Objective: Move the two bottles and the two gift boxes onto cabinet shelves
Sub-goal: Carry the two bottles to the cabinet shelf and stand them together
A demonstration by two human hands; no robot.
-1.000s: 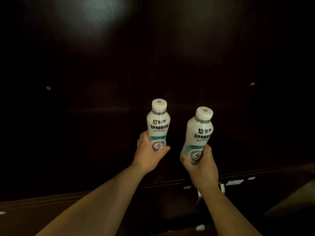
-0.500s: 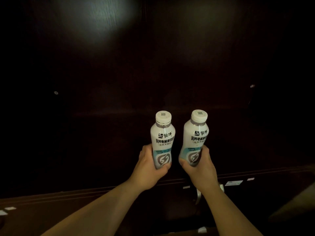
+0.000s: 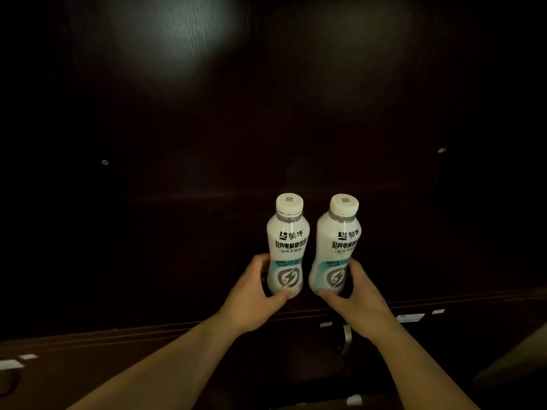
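Two white drink bottles with white caps and black lettering stand upright side by side inside a dark cabinet compartment. My left hand (image 3: pixel 251 294) is wrapped round the lower part of the left bottle (image 3: pixel 287 241). My right hand (image 3: pixel 355 297) grips the base of the right bottle (image 3: pixel 339 241). The bottles are a small gap apart, near the shelf (image 3: pixel 177 261) front. Whether their bases rest on the shelf is hidden by my hands and the darkness. No gift boxes are in view.
The dark wooden cabinet back (image 3: pixel 266 113) fills the view, with small metal shelf pegs at the left (image 3: pixel 104 162) and right (image 3: pixel 441 150). A metal handle (image 3: pixel 345 338) sits on the cabinet front below the shelf edge, with white stickers (image 3: pixel 410 318) along it.
Both bottles have come lower and closer together, the right one straightening from a tilt to upright beside the left one.
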